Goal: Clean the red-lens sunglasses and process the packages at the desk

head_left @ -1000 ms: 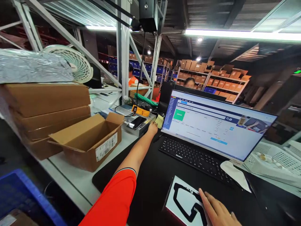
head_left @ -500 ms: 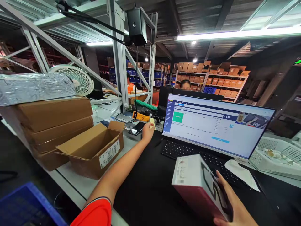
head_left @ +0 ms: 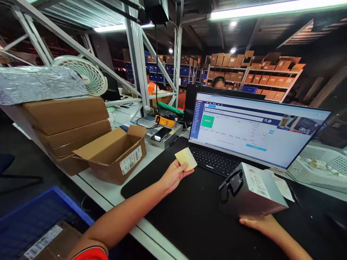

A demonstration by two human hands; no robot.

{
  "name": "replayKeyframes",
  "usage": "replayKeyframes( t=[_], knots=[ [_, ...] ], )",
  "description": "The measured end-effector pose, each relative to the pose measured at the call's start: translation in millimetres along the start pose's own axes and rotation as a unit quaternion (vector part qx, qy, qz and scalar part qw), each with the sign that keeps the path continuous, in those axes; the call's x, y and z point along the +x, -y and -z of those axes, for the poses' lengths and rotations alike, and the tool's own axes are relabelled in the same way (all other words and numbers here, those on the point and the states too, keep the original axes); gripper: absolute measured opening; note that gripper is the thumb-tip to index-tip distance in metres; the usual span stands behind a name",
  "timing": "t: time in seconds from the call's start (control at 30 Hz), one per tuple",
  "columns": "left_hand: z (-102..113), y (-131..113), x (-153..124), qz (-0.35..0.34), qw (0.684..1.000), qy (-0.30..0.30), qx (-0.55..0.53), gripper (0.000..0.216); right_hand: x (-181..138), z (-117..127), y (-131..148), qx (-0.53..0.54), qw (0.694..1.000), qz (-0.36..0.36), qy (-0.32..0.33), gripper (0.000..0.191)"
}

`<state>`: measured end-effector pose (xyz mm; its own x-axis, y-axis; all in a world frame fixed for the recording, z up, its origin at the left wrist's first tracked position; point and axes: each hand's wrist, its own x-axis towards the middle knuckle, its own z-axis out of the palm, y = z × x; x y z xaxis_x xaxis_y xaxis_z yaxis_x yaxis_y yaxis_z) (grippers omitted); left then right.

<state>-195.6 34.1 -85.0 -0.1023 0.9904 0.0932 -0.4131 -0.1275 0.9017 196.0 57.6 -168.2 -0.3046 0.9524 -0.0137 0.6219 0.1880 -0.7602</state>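
Observation:
Between the thumb and fingers of my left hand point(head_left: 176, 174) is a small pale-yellow paper slip point(head_left: 187, 159), held up over the black desk mat point(head_left: 173, 225). My right hand point(head_left: 258, 223) grips a product box point(head_left: 253, 193) from below, its fingers partly hidden behind it. The box is tilted, with dark glasses or goggles pictured on one side and a white label with a barcode on top. Beyond the slip lies a black keyboard point(head_left: 214, 159), in front of a lit monitor point(head_left: 235, 133).
An open cardboard box point(head_left: 116, 159) stands left of the mat, beside stacked closed cartons point(head_left: 67, 115). At lower left is a blue crate point(head_left: 58, 196) with a parcel inside. A white basket point(head_left: 322, 169) sits at right. A phone point(head_left: 162, 134) lies near the post. Another person sits behind the monitor.
My left hand has drawn back from the far side of the desk, bringing the yellow slip nearer. My right hand has turned the product box so its glasses picture faces left.

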Motion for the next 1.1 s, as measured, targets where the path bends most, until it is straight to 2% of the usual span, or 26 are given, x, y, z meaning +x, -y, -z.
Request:
replayKeyframes(
  t=[0.13, 0.23, 0.27, 0.33, 0.4, 0.43, 0.5, 0.53, 0.6, 0.67, 0.73, 0.9, 1.0, 1.1],
  knots=[
    [-12.1, -4.8, -20.8, 0.014, 0.999, 0.022, -0.044, 0.054, -1.6, 10.6, 23.6, 0.0, 0.998, 0.051, 0.031, 0.107],
    [-14.1, -15.5, -32.4, 0.007, 0.997, 0.039, -0.06, 0.05, -8.3, 38.9, 47.3, 0.0, 0.997, 0.076, 0.018, 0.111],
    [-14.0, -18.4, -35.7, 0.002, 0.997, 0.042, -0.058, 0.047, -12.6, 50.9, 59.1, 0.002, 0.995, 0.094, -0.017, 0.108],
    [-14.0, -21.7, -41.5, -0.009, 0.998, 0.051, -0.043, 0.04, -24.5, 71.0, 90.9, -0.026, 0.98, 0.138, -0.141, 0.089],
    [-14.7, -21.7, -46.8, -0.019, 0.998, 0.065, -0.017, 0.035, -38.1, 76.9, 131.1, -0.142, 0.929, 0.187, -0.284, 0.068],
    [-15.3, -20.8, -49.5, -0.022, 0.997, 0.072, -0.002, 0.034, -44.0, 72.3, 152.1, -0.209, 0.892, 0.224, -0.332, 0.059],
    [-16.7, -18.3, -55.1, -0.03, 0.996, 0.081, 0.029, 0.031, -50.7, 49.2, 189.7, -0.238, 0.855, 0.34, -0.311, 0.045],
    [-17.3, -17.1, -58.0, -0.033, 0.995, 0.085, 0.043, 0.03, -50.8, 32.9, 204.6, -0.235, 0.851, 0.39, -0.26, 0.041],
    [-17.9, -15.4, -63.4, -0.035, 0.993, 0.096, 0.067, 0.028, -45.4, -1.8, 224.6, -0.209, 0.852, 0.434, -0.203, 0.034],
    [-17.6, -14.9, -68.0, -0.036, 0.989, 0.109, 0.09, 0.028, -35.9, -30.3, 233.1, -0.191, 0.85, 0.449, -0.199, 0.024],
    [-16.8, -15.5, -71.4, -0.045, 0.983, 0.127, 0.121, 0.027, -27.3, -47.5, 234.5, -0.178, 0.847, 0.452, -0.218, 0.016],
    [-12.3, -18.3, -76.1, -0.117, 0.954, 0.16, 0.224, 0.022, -21.7, -54.5, 231.8, -0.154, 0.849, 0.456, -0.218, 0.005],
    [-8.8, -18.8, -76.5, -0.173, 0.939, 0.174, 0.243, 0.026, -23.7, -55.2, 232.1, -0.149, 0.847, 0.465, -0.21, 0.005],
    [-7.3, -18.3, -76.1, -0.21, 0.93, 0.151, 0.263, 0.024, -24.0, -59.9, 232.9, -0.168, 0.827, 0.494, -0.207, 0.006]
  ],
)
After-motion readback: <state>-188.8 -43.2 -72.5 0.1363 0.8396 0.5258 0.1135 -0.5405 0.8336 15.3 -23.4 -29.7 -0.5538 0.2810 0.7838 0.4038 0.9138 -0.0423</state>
